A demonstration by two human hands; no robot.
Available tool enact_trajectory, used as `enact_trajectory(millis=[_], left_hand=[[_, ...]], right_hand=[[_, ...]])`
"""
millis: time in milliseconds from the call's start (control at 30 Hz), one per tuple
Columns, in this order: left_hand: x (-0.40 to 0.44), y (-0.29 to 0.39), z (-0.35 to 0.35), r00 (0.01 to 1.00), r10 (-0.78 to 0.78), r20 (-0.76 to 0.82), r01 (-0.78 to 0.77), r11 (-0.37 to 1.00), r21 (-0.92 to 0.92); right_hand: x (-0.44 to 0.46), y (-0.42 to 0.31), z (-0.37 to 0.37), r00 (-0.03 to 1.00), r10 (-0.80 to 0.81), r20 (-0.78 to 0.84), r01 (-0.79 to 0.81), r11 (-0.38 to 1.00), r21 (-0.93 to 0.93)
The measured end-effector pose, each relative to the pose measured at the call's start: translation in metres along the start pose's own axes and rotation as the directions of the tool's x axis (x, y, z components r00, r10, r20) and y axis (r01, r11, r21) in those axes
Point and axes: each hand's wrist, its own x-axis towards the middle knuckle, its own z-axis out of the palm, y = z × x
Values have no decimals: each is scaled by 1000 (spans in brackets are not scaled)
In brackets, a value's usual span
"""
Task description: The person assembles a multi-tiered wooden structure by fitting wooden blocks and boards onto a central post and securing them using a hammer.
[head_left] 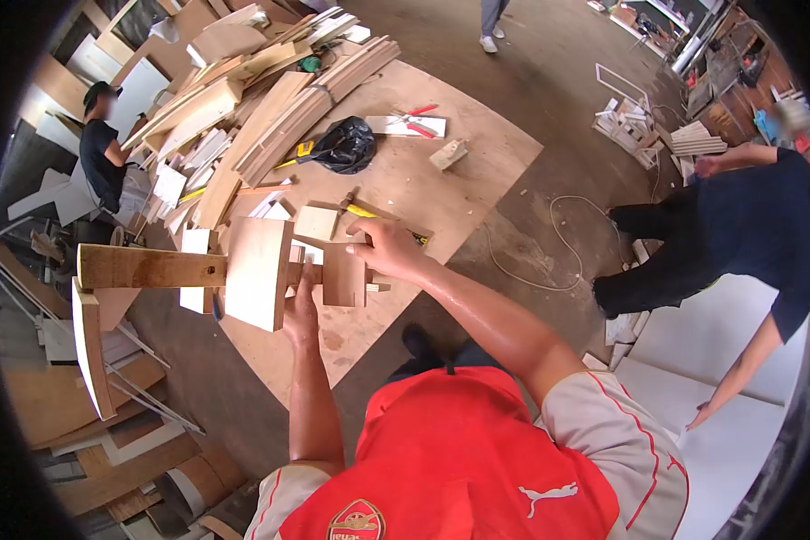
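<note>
A wooden assembly is held up over the worktable: a long beam (153, 267) runs left from a square panel (256, 273), and a curved-edged board (93, 346) hangs at the beam's far end. My left hand (301, 310) is closed around a piece between the square panel and a smaller board (345, 277); part of its grip is hidden. My right hand (387, 248) has its fingers curled at the top edge of that smaller board. Behind my hands, a hammer (347, 200) and a wooden block (316, 222) lie on the table.
The plywood table (477, 175) carries stacked wood strips (315, 103), a black plastic bag (346, 144), red-handled pliers (418, 121) and a loose block (448, 154). One person (738, 220) bends at right near white panels (702, 387); another (106, 148) is at left. A cable (553, 238) crosses the floor.
</note>
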Motion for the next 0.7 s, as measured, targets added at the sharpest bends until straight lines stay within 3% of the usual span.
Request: enact_trajectory(millis=[100,233,267,367,467,567,700], left_hand=[[-3,-7,13,999,47,-17,-46,998,48],[-13,4,22,996,76,-48,-75,997,6],[-13,-7,23,982,167,-91,-168,986,-6],[-17,-11,11,995,44,-90,-38,997,67],[-16,-27,-8,991,46,-126,-28,989,147],[-19,-4,-32,991,5,-133,-2,1000,26],[4,-18,-90,992,91,-86,-84,993,82]], right_hand=[[-1,4,-13,987,133,88,-136,990,28],[-7,17,-18,991,101,88,-99,995,-20],[-7,28,-12,995,60,76,-59,998,-11],[-13,27,-10,994,61,89,-65,997,42],[-21,24,5,986,105,130,-121,985,121],[-27,18,32,991,65,116,-82,985,153],[-32,-16,72,989,84,121,-105,978,179]])
